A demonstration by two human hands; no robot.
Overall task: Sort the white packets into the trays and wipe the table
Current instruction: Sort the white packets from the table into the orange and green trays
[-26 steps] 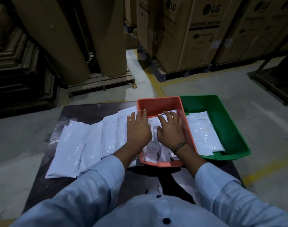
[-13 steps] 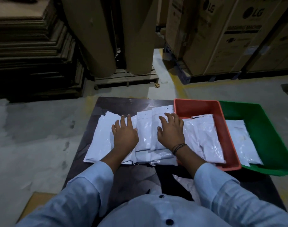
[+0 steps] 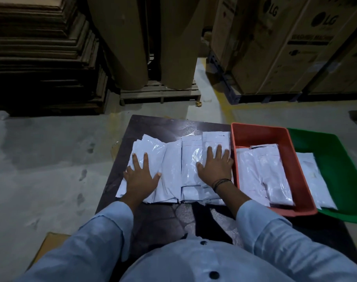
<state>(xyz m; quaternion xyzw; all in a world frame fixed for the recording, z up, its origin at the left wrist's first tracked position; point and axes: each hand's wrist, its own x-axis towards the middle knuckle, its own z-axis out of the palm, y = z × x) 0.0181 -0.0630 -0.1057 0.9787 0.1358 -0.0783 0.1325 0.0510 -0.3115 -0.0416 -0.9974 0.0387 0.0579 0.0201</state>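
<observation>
Several white packets point(image 3: 173, 167) lie overlapping in a row on the dark table point(image 3: 163, 218). My left hand point(image 3: 141, 176) rests flat with spread fingers on the leftmost packets. My right hand point(image 3: 216, 167) lies flat, fingers apart, on the rightmost packets beside the red tray point(image 3: 261, 133). The red tray holds a few white packets point(image 3: 263, 176). To its right the green tray point(image 3: 340, 159) holds white packets point(image 3: 311, 176) too. Neither hand grips anything.
The table's far edge faces a concrete floor point(image 3: 51, 159). Beyond stand large brown paper rolls point(image 3: 153, 37) on a pallet, stacked cardboard sheets point(image 3: 41, 53) at the left and big LG cartons point(image 3: 295, 43) at the right. A cardboard piece point(image 3: 49, 243) lies by the table's near-left corner.
Both hands left the red tray and moved left onto the row of packets on the table, spreading apart. The view swung left.
</observation>
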